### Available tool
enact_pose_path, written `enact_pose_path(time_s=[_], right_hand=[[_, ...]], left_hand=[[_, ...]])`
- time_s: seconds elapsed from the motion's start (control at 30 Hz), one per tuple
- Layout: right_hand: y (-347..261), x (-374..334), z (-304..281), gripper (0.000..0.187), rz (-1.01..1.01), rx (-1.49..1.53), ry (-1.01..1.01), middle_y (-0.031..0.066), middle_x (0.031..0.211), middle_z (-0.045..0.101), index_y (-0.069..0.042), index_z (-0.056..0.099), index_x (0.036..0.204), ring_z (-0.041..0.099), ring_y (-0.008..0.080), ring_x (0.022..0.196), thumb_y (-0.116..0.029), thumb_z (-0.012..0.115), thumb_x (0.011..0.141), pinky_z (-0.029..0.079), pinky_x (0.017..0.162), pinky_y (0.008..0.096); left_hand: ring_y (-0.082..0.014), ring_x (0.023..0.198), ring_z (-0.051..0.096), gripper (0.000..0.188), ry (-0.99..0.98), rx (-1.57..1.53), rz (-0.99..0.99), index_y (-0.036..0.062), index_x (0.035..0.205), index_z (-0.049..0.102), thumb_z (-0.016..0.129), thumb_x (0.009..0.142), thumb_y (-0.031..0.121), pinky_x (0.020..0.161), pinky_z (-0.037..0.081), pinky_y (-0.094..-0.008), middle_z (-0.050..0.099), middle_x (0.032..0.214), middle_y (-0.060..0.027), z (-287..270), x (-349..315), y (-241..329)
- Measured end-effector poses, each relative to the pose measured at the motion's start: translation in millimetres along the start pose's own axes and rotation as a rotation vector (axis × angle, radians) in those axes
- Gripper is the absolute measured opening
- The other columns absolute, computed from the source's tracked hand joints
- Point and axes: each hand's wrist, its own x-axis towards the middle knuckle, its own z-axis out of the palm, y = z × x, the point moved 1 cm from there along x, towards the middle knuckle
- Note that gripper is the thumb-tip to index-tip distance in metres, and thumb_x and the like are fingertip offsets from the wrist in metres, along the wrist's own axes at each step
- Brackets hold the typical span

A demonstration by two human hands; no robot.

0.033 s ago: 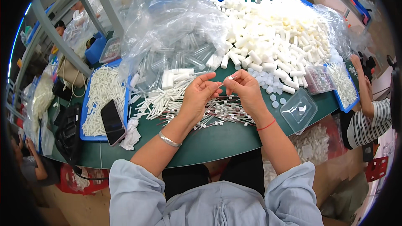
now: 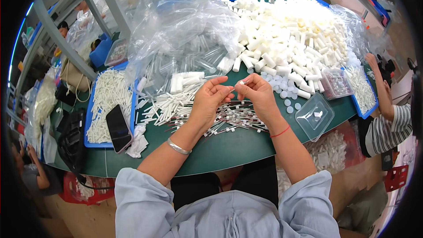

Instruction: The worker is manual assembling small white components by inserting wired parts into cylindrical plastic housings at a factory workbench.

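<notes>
My left hand [image 2: 212,98] and my right hand [image 2: 256,94] meet over the middle of the near table, fingertips almost touching. The right thumb and index finger pinch a small white piece [image 2: 243,82], too small to name. A closed pinch of the left thumb and index finger faces it; what they hold, if anything, is hidden. Beneath both hands lie thin reddish-brown sticks with white tips [image 2: 233,115]. Just left of them is a heap of slim white sticks [image 2: 169,108]. Translucent round caps [image 2: 282,86] are scattered right of my right hand.
White cylinders [image 2: 291,31] are piled at the far right, beside a plastic bag of clear tubes [image 2: 185,26]. A blue tray [image 2: 87,125] of white sticks bears a phone [image 2: 119,128]. A clear lid [image 2: 315,119] lies right. A co-worker's arm [image 2: 382,90] reaches in at the right.
My hands keep the same place and pinch. At the right, the co-worker's raised hand has shifted slightly up and to the left.
</notes>
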Motion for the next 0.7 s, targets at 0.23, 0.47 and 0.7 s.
enact_pose_path(time_s=[0.23, 0.47, 0.7], right_hand=[[0.3, -3.9, 5.3, 0.018, 0.062, -0.145, -0.089, 0.0015, 0.078, 0.062, -0.005, 0.058, 0.088, 0.056, 0.0077, 0.066, -0.014, 0.073, 0.086, 0.044, 0.06, 0.0222], [-0.9, -4.4, 6.1, 0.015, 0.038, -0.038, -0.045, 0.0021, 0.08, 0.065, -0.003, 0.063, 0.092, 0.055, 0.0054, 0.065, -0.016, 0.07, 0.089, 0.045, 0.06, 0.0196], [-1.4, -6.4, 10.2, 0.013, 0.054, -0.103, -0.062, 0.0024, 0.078, 0.064, -0.003, 0.064, 0.09, 0.056, 0.0066, 0.065, -0.014, 0.069, 0.09, 0.044, 0.06, 0.021]], left_hand=[[-0.0095, 0.081, 0.059, 0.035, -0.007, 0.079, 0.161, -0.0021, 0.123, 0.052, 0.065, 0.092, 0.007, 0.073, 0.049, -0.0219, 0.065, 0.095, -0.0061, 5.4, -3.8, -3.3], [-0.0096, 0.08, 0.055, 0.03, 0.008, 0.123, 0.228, -0.0013, 0.122, 0.051, 0.06, 0.094, 0.006, 0.073, 0.047, -0.0227, 0.057, 0.092, -0.0033, 5.9, -3.0, -2.4], [-0.0079, 0.081, 0.048, 0.03, -0.009, 0.396, 0.423, 0.0001, 0.126, 0.048, 0.053, 0.097, 0.006, 0.075, 0.043, -0.0217, 0.05, 0.095, -0.0016, 4.5, -4.9, -7.2]])
